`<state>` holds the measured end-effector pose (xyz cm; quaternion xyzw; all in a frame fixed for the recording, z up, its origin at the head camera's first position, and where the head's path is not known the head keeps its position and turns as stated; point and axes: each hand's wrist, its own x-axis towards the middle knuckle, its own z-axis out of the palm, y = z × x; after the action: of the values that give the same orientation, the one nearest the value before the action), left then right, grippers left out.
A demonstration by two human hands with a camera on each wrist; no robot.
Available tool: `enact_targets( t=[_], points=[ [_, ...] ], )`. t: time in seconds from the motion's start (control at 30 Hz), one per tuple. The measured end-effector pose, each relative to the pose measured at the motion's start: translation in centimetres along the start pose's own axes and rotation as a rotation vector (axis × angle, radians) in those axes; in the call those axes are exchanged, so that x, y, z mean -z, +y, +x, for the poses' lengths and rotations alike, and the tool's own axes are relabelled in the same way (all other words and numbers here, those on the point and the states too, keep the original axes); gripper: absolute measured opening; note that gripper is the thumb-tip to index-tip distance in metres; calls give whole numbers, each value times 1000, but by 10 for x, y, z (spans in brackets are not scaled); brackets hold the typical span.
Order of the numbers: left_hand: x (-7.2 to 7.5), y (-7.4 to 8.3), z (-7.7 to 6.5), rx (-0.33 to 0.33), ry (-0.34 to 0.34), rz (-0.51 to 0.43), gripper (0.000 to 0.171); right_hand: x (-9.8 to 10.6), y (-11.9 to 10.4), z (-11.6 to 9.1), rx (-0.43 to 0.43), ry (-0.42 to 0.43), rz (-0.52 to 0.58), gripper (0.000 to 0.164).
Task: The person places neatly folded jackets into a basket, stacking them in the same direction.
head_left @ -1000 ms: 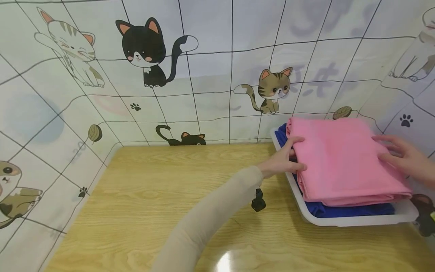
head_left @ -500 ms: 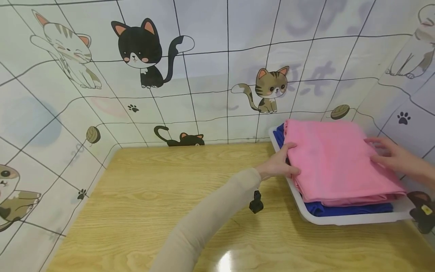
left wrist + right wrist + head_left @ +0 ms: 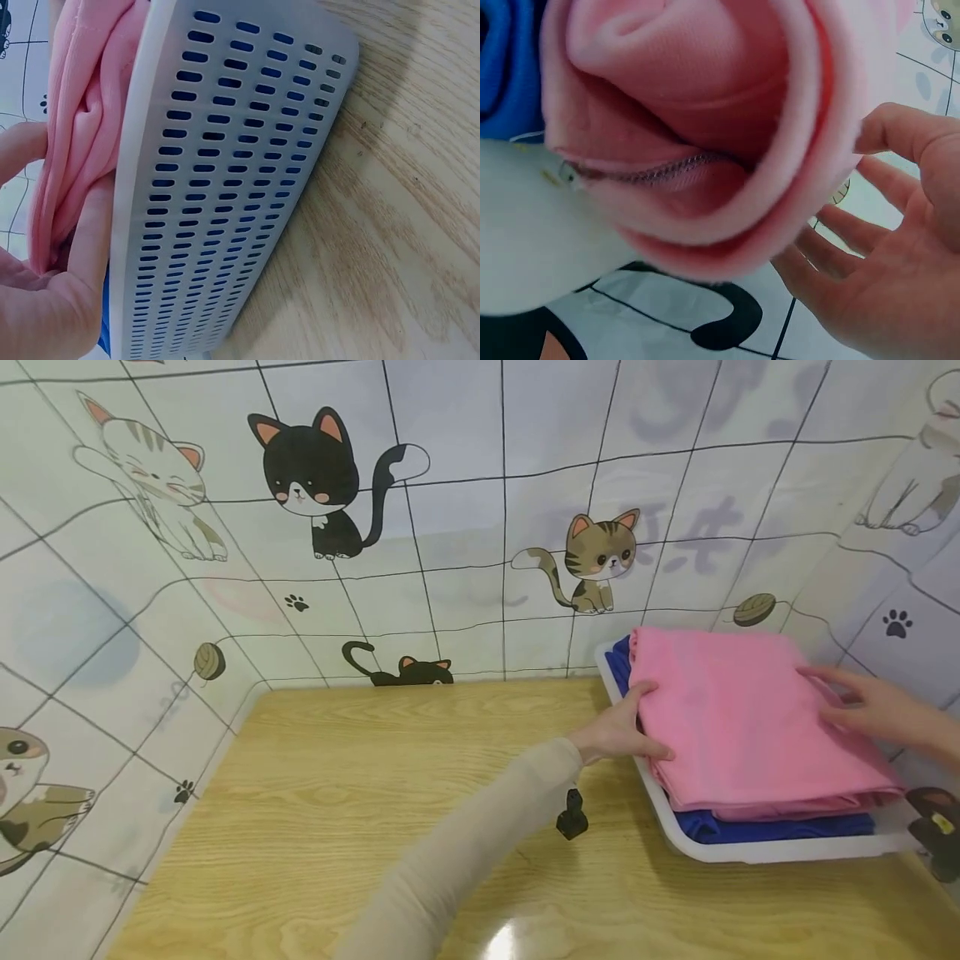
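Note:
A folded pink garment [image 3: 735, 718] lies on top of blue fabric [image 3: 795, 828] in a white basket [image 3: 787, 852] at the right of the table. My left hand [image 3: 618, 728] pinches the garment's left edge. In the left wrist view its fingers [image 3: 90, 232] reach in between the pink layers and the basket's slotted wall [image 3: 199, 157]. My right hand [image 3: 873, 710] touches the opposite edge with loosely spread fingers. A zip [image 3: 667, 169] shows inside the pink folds in the right wrist view.
The wood-grain table [image 3: 360, 802] extends left of the basket. Cat-printed sheeting [image 3: 465, 527] lines the back and both sides, close behind the basket. A small black piece [image 3: 572, 817] shows below my left wrist, and a dark device [image 3: 937, 831] below my right.
My right hand has shifted a little to the left, and the garment's right edge has moved in slightly with it. The left hand has slid slightly nearer along its edge.

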<state>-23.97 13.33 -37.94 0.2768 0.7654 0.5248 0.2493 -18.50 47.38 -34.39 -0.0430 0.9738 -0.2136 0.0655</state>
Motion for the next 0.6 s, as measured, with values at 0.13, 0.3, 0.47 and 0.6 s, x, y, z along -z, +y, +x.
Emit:
enact_targets(
  t=[0.13,0.3,0.47,0.6],
  points=[
    [-2,-2,5,5,7,-27,93,0,5,-4,-9,-3,-22,67],
    [-4,-3,10,22,4,-45,92,1,11,-5,-34,-24,-48,61],
    [-7,-3,15,13,0,-64,91,5,14,-6,-20,-32,-47,57],
    [-7,-4,18,-1,5,-50,91,7,14,-6,1,-26,-49,56]
  ],
)
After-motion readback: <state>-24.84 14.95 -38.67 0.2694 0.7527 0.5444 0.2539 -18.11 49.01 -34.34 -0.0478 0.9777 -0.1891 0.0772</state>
